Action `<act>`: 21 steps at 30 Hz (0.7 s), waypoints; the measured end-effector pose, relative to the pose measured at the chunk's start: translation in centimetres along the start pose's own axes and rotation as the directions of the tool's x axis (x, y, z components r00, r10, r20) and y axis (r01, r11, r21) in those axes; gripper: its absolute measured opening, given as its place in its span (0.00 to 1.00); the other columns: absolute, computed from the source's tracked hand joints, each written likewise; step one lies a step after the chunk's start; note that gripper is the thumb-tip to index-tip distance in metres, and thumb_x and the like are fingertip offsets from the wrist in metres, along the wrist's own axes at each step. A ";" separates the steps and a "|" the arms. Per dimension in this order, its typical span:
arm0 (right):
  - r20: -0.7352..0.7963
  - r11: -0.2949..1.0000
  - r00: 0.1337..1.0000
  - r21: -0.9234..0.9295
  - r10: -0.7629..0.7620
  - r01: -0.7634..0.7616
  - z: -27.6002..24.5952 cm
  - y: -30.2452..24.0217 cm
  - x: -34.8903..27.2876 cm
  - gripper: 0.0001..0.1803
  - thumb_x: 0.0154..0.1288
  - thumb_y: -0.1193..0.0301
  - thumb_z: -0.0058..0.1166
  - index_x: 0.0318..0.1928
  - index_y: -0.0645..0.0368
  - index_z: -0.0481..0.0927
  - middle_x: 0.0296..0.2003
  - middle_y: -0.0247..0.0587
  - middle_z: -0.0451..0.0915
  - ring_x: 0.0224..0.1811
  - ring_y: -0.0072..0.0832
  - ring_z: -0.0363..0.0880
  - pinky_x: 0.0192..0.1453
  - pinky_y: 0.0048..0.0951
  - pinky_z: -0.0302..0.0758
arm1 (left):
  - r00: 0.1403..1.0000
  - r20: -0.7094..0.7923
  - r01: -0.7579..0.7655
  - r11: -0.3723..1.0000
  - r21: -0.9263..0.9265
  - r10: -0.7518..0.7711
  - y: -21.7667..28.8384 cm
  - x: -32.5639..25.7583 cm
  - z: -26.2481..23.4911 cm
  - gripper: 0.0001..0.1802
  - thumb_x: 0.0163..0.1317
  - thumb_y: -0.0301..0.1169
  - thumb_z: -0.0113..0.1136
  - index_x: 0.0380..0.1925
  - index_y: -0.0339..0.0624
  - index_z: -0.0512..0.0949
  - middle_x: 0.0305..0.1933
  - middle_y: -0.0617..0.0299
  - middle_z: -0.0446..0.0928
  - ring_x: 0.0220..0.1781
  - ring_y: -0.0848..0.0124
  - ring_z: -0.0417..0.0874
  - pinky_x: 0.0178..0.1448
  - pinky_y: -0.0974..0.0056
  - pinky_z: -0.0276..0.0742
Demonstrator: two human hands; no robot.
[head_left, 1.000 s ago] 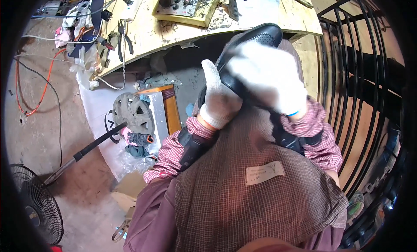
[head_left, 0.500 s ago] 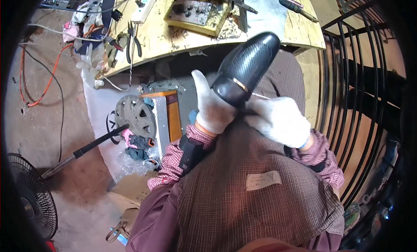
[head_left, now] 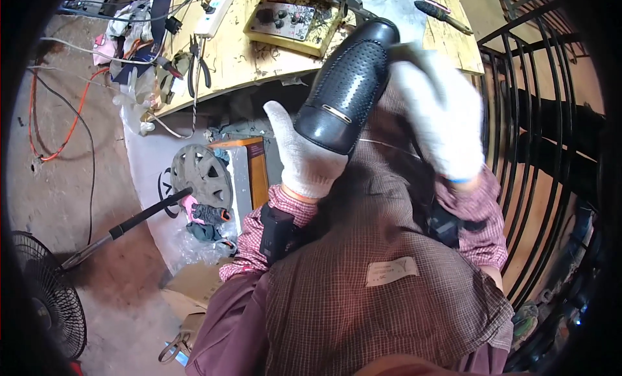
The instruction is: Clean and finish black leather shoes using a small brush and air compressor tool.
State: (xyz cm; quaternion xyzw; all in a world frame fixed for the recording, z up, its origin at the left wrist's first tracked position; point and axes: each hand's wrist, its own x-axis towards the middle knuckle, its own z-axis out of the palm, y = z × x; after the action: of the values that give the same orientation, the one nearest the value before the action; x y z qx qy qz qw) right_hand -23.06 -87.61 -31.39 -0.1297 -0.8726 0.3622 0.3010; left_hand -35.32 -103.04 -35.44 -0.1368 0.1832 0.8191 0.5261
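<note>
Two gloved hands work on a black housing (head_left: 350,84), a rounded, perforated shell with a thin silver band near its lower end, held up tilted in front of the person's chest, between the lap and the workbench (head_left: 240,58). Left hand (head_left: 304,157) cups the lower end from below, thumb raised beside the shell and fingers closed under it. Right hand (head_left: 440,113) lies against the upper right side of the housing with fingers extended and together (motion blur hides whether the fingertips grip anything, so I cannot tell). Both hands wear white knit gloves over checked sleeves. Beyond the housing, the bench carries a yellow tray (head_left: 288,26) of small parts, pliers (head_left: 197,65), a power strip (head_left: 217,13) and a tangle of cables. A large black wire fan guard (head_left: 538,149) stands at the person's right. Down on the floor to the left sit a grey fan hub (head_left: 201,175), a dark rod (head_left: 123,227) and a small fan (head_left: 45,298).
</note>
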 end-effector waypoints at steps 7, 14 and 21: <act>0.355 0.998 0.933 0.029 -0.058 0.051 0.0 -1.2 -3.1 0.07 0.66 0.68 0.59 0.39 0.59 0.81 0.30 0.41 0.79 0.26 0.39 0.80 0.30 0.34 0.76 | 0.937 -0.239 -0.202 0.952 0.228 0.256 3.4 -0.5 3.0 0.53 0.64 0.74 0.43 0.67 0.32 0.68 0.67 0.48 0.74 0.65 0.58 0.79 0.72 0.57 0.72; 0.074 0.676 0.731 0.327 0.678 -0.660 -3.8 0.9 -2.3 0.11 0.71 0.72 0.54 0.50 0.64 0.79 0.37 0.33 0.81 0.36 0.19 0.75 0.41 0.24 0.74 | 0.997 0.055 0.033 0.919 0.393 -0.060 12.4 2.5 3.2 0.49 0.67 0.69 0.45 0.68 0.34 0.67 0.63 0.43 0.76 0.64 0.55 0.79 0.72 0.55 0.73; 0.045 0.786 0.787 0.037 0.615 -0.617 -2.7 3.4 -3.1 0.13 0.70 0.71 0.56 0.50 0.65 0.80 0.40 0.42 0.84 0.39 0.25 0.80 0.44 0.28 0.77 | 0.993 0.060 -0.120 0.844 0.523 0.104 15.4 3.9 7.1 0.43 0.70 0.66 0.44 0.65 0.35 0.69 0.61 0.46 0.78 0.58 0.57 0.84 0.65 0.56 0.80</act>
State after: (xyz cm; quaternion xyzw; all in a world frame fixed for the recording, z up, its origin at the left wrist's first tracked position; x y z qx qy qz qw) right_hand -18.92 -85.08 -33.61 -0.3941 -0.7779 0.4639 0.1560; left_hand -51.21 -102.58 -28.33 0.0350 0.3998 0.7692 0.4972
